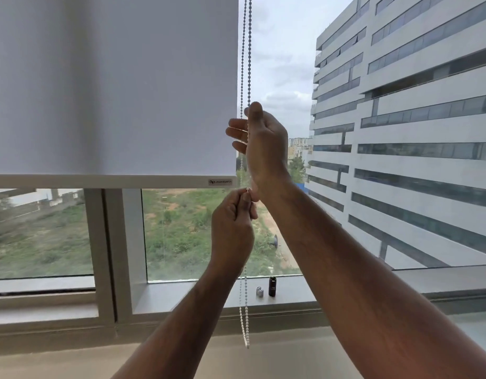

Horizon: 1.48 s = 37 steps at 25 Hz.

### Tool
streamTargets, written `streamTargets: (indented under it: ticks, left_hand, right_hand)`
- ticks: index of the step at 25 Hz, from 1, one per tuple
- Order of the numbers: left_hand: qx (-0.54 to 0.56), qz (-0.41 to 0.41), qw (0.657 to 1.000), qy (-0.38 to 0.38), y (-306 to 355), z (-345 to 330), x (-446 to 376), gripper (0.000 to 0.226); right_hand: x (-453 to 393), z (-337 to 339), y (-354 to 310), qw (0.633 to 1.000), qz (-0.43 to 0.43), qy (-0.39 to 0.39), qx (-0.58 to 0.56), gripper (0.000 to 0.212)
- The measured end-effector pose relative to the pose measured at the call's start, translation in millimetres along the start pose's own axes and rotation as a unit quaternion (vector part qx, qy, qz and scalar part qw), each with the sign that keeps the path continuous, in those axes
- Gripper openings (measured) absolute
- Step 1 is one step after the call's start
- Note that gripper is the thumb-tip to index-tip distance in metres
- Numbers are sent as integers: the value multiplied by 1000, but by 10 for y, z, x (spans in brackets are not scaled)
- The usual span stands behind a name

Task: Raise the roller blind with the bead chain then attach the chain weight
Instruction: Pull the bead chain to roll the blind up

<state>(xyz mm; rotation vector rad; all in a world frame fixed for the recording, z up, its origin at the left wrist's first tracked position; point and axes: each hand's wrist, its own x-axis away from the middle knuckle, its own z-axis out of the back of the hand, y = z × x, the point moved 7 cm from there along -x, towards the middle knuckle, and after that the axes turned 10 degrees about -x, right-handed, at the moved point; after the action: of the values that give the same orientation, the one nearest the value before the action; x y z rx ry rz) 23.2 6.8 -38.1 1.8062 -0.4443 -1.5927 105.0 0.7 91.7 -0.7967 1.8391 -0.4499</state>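
Note:
A white roller blind covers the upper left of the window, its bottom bar about halfway down the pane. The white bead chain hangs along the blind's right edge and loops below the sill. My right hand is closed around the chain at the blind's lower right corner. My left hand pinches the chain just below the bottom bar. On the sill stand a black cylindrical chain weight and a small silver piece, both apart from my hands.
The window sill runs across the lower view, with a grey window frame post at the left. Outside are a grassy field and a tall striped building at the right. A pale ledge lies under my forearms.

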Motion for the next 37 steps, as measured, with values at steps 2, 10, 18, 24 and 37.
streamTargets:
  ticks: [2, 10, 18, 24, 37]
  left_hand:
    - [9, 9, 1000, -14, -62, -28, 90, 32]
    - [67, 99, 991, -67, -483, -107, 403, 38]
    - [131, 139, 981, -14, -297, 55, -26, 38]
    - [149, 91, 985, -7, 333, 120, -656, 32]
    - [116, 23, 993, -6, 740, 6, -1060, 24]
  right_hand:
    - [-62, -17, -29, 1000, -6, 3, -26, 26]
    - [115, 199, 243, 1000, -7, 1, -17, 26]
    - [474, 388, 518, 1000, 2, 2, 16, 30]
    - [824, 560, 858, 1000, -21, 10, 20, 28]
    - [1312, 813, 1343, 997, -61, -10, 35, 29]
